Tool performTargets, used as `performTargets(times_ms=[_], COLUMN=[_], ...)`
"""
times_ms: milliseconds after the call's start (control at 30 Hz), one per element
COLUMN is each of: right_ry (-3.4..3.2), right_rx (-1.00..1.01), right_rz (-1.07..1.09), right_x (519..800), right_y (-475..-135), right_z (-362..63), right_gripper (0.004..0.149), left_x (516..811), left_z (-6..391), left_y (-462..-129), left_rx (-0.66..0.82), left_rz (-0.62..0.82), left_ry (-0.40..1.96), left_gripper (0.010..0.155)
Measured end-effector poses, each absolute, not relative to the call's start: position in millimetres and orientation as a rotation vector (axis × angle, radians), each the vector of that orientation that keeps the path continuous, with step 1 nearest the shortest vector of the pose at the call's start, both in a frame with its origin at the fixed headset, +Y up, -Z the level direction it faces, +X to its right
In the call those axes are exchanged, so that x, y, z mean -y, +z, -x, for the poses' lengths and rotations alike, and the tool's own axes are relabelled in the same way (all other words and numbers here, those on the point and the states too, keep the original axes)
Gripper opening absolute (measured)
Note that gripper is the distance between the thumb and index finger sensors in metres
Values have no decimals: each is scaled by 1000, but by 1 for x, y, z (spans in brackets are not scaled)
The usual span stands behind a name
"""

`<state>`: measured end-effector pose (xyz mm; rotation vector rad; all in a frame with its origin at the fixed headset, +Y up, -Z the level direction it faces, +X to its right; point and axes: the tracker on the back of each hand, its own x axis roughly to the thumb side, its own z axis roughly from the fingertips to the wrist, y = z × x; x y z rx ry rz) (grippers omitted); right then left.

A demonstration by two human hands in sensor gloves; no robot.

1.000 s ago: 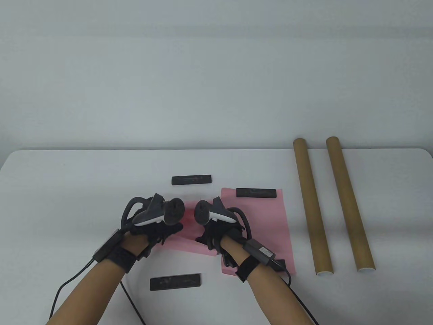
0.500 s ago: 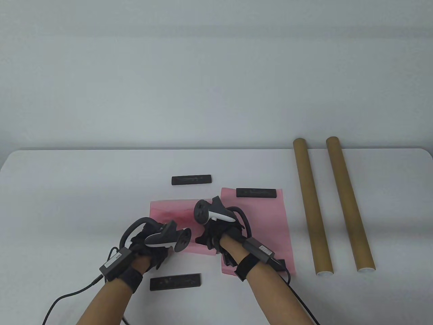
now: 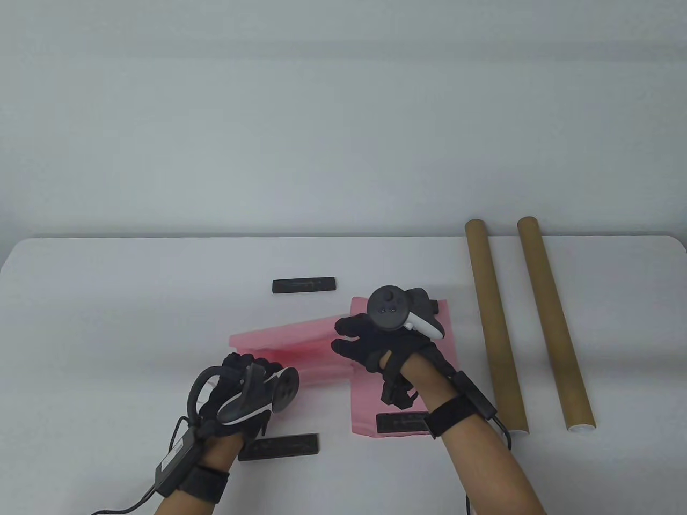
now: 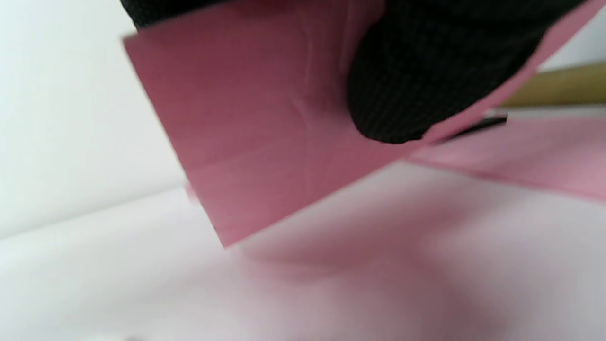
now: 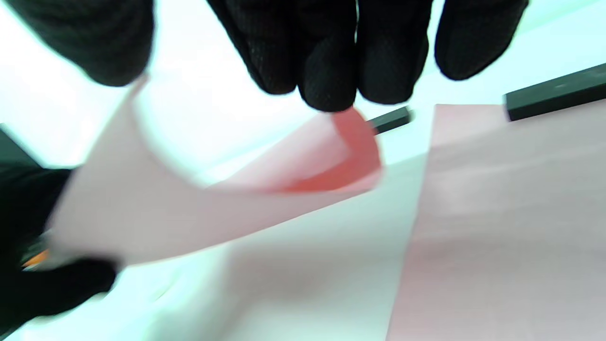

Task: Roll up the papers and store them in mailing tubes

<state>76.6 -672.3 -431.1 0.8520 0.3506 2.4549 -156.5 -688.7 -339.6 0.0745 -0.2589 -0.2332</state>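
A pink paper point(image 3: 292, 343) hangs loosely curled above the table between my hands. My left hand point(image 3: 244, 383) pinches its left end; in the left wrist view a gloved finger point(image 4: 426, 71) presses on the sheet point(image 4: 265, 128). My right hand point(image 3: 357, 343) holds the right end, where the curl point(image 5: 236, 203) sits between thumb and fingertips point(image 5: 331, 71). A second pink sheet point(image 3: 365, 413) lies flat under black weights. Two brown mailing tubes point(image 3: 496, 327) point(image 3: 555, 327) lie side by side at the right.
Black bar weights lie at the back point(image 3: 304, 285), near my left wrist point(image 3: 284, 446) and on the flat sheet's near edge point(image 3: 402, 422). Another weight point(image 5: 554, 97) holds that sheet's far edge. The tubes' white-capped ends point(image 3: 515, 431) point toward me.
My left hand drew back toward me and leftward with the paper's end. My right hand moved up and away and turned over. The paper has spread wider and lifted off the table.
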Motion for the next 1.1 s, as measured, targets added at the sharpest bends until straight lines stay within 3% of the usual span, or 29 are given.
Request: performTargets(times_ms=[133,233,300,433,500,567,633,733,933,1100], right_ry=[2606,2915,3006,3107,3130,3024,2928,2995,2832,2745], right_rx=[-173,152,396,506,606,734,572,624,313,155], right_rz=[-1052,-1180,-1174,-1077,-1075,-1041,-1062,-1047,-892,-872], right_x=[658,653,651,658,670,681,681,674,682,686], right_y=[-388,-344,-319,-288,-283,-282,-283,-286,-298,-301], right_z=[-82,-77,-77,-81,-89,-101,-108,-112,-128,-134], right_gripper=[94,92,90,87,81,65,48,37,35,35], left_x=[682,686,687,685,686,688,689,685,695,696], left_z=[142,131,126,125,121,118,114,110,101,99], left_y=[-328,-317,-312,-303,-295,-287,-281,-279,-281,-283], left_rx=[300,343,363,384,413,441,481,509,561,549], left_rz=[-172,-222,-209,-240,-244,-238,-236,-271,-251,-244], left_ry=[-168,-130,-145,-116,-113,-84,-87,-99,-188,-184], left_gripper=[47,47,48,48,48,49,50,56,80,68])
